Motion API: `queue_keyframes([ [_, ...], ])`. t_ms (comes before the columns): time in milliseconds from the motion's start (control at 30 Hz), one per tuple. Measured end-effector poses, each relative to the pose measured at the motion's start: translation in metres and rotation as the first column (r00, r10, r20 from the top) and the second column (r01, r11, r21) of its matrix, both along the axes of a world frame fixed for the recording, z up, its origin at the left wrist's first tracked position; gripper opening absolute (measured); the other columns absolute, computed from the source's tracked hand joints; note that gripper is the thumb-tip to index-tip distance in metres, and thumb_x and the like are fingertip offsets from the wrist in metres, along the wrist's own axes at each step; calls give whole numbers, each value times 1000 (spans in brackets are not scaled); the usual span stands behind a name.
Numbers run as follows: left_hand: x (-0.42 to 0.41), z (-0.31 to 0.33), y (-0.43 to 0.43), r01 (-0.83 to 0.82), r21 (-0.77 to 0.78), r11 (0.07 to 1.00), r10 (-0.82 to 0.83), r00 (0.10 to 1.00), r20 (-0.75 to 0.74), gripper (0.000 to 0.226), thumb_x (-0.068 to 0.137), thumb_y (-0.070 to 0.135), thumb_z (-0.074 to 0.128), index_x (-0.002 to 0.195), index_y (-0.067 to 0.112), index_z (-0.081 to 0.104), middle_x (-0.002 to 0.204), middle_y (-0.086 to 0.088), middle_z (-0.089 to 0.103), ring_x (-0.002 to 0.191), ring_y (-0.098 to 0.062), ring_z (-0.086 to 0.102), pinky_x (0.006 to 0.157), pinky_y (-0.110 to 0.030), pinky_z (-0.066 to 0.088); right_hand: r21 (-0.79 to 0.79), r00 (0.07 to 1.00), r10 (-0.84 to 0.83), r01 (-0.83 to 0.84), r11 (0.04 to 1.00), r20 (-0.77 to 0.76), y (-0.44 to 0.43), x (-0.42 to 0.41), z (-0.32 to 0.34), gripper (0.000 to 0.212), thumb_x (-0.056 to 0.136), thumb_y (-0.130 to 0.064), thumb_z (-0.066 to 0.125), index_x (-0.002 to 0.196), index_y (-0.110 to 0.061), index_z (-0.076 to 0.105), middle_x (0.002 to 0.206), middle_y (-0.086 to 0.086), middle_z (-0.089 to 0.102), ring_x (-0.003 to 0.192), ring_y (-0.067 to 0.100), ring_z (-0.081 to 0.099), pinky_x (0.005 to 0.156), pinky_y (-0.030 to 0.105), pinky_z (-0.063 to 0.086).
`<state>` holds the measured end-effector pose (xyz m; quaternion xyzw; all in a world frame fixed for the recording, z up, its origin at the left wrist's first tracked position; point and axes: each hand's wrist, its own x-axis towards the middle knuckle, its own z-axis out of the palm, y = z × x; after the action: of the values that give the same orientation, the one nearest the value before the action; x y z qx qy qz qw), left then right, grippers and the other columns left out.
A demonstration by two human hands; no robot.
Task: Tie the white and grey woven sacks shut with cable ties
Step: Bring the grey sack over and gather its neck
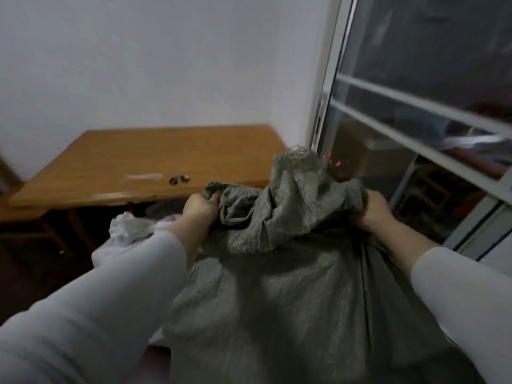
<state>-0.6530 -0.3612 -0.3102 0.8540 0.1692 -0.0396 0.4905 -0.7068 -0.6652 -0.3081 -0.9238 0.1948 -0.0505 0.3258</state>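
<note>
The grey sack (277, 286), just in front of the table (138, 156), is not yet tied, the left hand (201, 207) and right hand (370, 210) each clenched on a fistful of its loose mouth, while the white sack (130, 231) below the table's near edge shows no tie that I can make out

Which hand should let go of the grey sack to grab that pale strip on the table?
Probably the left hand. It grips the grey sack on the side nearest the wooden table, where the pale strip lies. The right hand grips the sack by the window, farther away.
</note>
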Motion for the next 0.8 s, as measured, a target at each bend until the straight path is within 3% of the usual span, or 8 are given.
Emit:
queue_keyframes([
  [67,-2,-41,8,6,32,999,-4,998,-62,42,97,34,43,101,-5,59,79,-16,57,73,-32,53,71,-38,42,73,998,38,-34,997,-45,8,0,-39,24,75,-11,68,99,-16,64,108,16,65,107,36,58,97,47,46],
  [167,-3,-101,22,-8,64,998,16,993,-121,48,96,36,44,109,-8,60,107,-25,63,102,-39,57,90,-41,48,53,989,62,-55,997,-133,21,6,-95,23,78,-13,67,101,-16,63,104,13,65,103,34,59,93,44,48],
  [300,3,-159,47,-35,89,995,54,975,-214,47,96,37,44,110,-6,59,114,-26,61,107,-39,55,92,-36,43,5,977,117,-118,993,-180,48,28,-158,11,85,-16,62,95,-11,61,96,8,60,101,29,56,87,37,44],
  [467,29,-194,50,91,139,986,-49,959,-278,50,97,38,42,113,-6,58,117,-25,60,111,-38,54,89,-34,42,-62,985,8,-19,998,-172,51,59,-211,13,85,-15,59,90,-4,60,99,18,61,95,34,56,77,33,41],
  [567,34,-219,57,116,170,979,-50,936,-348,49,98,35,42,115,-8,56,121,-26,58,114,-38,53,91,-34,41,-75,977,67,-83,994,-204,54,79,-236,22,84,-18,57,63,-19,51,84,11,58,87,32,57,73,35,43],
  [633,33,-237,64,98,173,980,-22,917,-398,47,97,33,43,114,-9,56,120,-25,58,113,-37,53,90,-33,41,-94,971,99,-122,988,-219,56,90,-258,30,84,-21,56,58,-26,42,89,14,59,89,35,58,72,36,44],
  [700,34,-254,65,89,155,984,-11,897,-442,45,97,32,45,112,-8,58,118,-25,60,110,-37,55,87,-33,42,-107,958,139,-170,980,-252,53,100,-282,22,85,-22,56,64,-22,48,99,18,59,94,36,56,74,37,45],
  [800,38,-272,55,98,151,984,-9,866,-499,44,98,33,43,113,-5,57,117,-25,60,109,-37,56,89,-37,44,-138,930,217,-266,954,-295,39,119,-315,12,88,-17,55,93,-9,63,117,20,53,107,38,51,86,42,47],
])
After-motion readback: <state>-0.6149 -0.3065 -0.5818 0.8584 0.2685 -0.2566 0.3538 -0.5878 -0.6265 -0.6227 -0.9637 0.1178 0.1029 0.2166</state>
